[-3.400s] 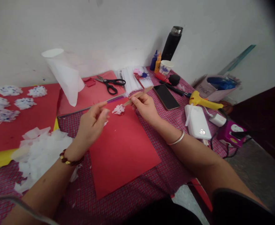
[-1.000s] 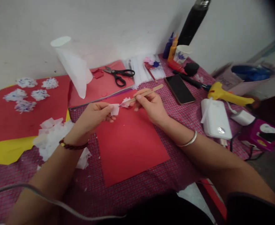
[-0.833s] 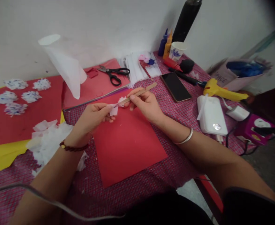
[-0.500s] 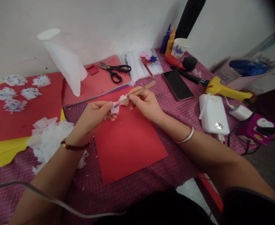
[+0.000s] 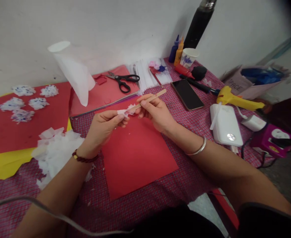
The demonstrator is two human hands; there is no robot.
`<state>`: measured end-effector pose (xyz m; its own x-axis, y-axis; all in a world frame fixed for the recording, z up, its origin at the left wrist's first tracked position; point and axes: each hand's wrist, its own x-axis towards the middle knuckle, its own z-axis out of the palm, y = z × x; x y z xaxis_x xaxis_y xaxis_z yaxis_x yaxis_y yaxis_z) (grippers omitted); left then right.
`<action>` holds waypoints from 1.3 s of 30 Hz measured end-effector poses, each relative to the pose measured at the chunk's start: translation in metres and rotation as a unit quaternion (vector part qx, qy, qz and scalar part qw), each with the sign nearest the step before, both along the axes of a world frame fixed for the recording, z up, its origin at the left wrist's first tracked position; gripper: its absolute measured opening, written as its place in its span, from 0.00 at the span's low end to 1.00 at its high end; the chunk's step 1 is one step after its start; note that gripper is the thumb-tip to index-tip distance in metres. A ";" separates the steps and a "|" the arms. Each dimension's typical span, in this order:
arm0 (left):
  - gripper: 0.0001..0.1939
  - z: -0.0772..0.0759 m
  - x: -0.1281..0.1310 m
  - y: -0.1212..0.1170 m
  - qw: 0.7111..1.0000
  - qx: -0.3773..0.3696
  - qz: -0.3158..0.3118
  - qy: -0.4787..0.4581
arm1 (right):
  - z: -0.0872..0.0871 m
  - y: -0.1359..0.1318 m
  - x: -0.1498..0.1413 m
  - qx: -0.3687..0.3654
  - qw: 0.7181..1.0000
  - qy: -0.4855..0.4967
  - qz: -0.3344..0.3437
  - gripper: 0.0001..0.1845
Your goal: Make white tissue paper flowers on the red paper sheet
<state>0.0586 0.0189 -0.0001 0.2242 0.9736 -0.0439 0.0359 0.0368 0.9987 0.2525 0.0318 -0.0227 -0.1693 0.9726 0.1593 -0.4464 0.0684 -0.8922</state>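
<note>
My left hand (image 5: 110, 123) pinches a small piece of white tissue paper (image 5: 121, 112) between thumb and fingers. In my right hand (image 5: 153, 110) is a flat wooden craft stick (image 5: 159, 95), held slantwise, its lower end meeting the tissue paper. A frilly bunch of tissue (image 5: 131, 108) shows at that end of the stick, partly hidden by my fingers. Both hands are over the far part of a red paper sheet (image 5: 140, 155). A loose pile of cut tissue pieces (image 5: 57, 148) lies beside my left forearm, which covers part of it.
Several white-and-blue tissue flowers (image 5: 22, 115) rest on red paper at the left. Black-handled scissors (image 5: 127, 79) and a rolled white sheet (image 5: 73, 74) are at the back. A phone (image 5: 187, 94), a yellow glue gun (image 5: 237, 98) and a white power bank (image 5: 226, 125) are to the right.
The view has tilted up slightly, so things appear lower. The tissue piece in my left hand has turned and now lies along the stick's end. Both hands keep their holds.
</note>
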 end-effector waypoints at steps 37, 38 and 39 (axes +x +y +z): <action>0.10 0.003 0.000 0.041 0.762 0.400 -0.171 0.479 | -0.001 0.014 0.011 -0.189 0.975 0.052 -0.105 0.12; 0.11 0.000 0.002 0.044 0.734 0.422 -0.189 0.497 | -0.003 0.015 0.012 -0.191 0.975 0.052 -0.105 0.12; 0.12 -0.003 0.004 0.046 0.710 0.441 -0.202 0.510 | -0.005 0.016 0.013 -0.191 0.975 0.051 -0.106 0.12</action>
